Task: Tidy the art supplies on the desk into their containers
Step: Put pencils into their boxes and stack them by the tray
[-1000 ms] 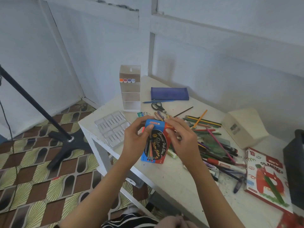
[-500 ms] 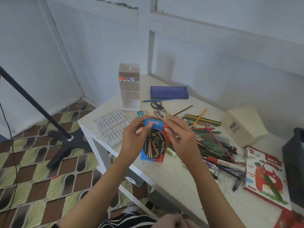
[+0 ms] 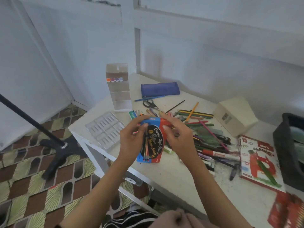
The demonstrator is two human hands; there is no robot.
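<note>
One scissors (image 3: pixel 149 103), one blue pouch (image 3: pixel 159 89), four markers (image 3: pixel 114 79), one pencil box (image 3: pixel 153 142), one tray (image 3: pixel 105 129).

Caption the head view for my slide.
Left hand and right hand hold a pencil box over a desk strewn with pencils.

Pale, softly lit walls (image 3: pixel 213 55) are meeting in a corner behind a white desk (image 3: pixel 172 175), which is standing on a floor (image 3: pixel 32 186) patterned in brown and green. A black stand (image 3: pixel 60 150) is resting its splayed base there, left of the desk, its pole slanting up leftward.
</note>
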